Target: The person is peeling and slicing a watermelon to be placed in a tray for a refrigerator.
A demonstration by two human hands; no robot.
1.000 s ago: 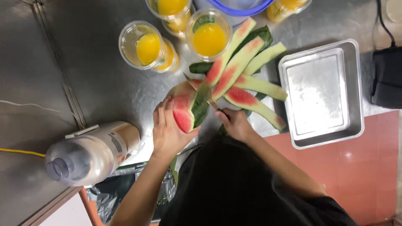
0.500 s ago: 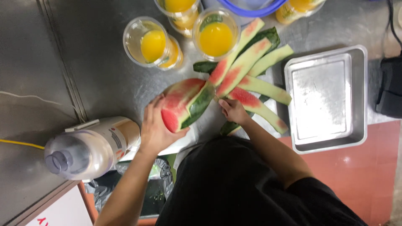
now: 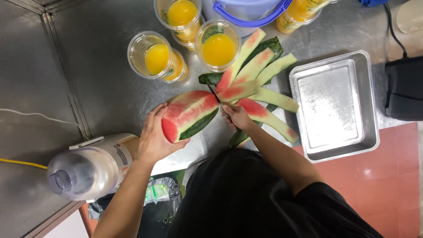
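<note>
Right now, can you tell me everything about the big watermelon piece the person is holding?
The watermelon piece is a big chunk, partly peeled: red flesh with pale streaks on top, dark green rind left along its lower side. It lies on its side on the steel counter. The left hand grips its near end. The right hand holds a knife at its far end, beside the cut rind strips.
</note>
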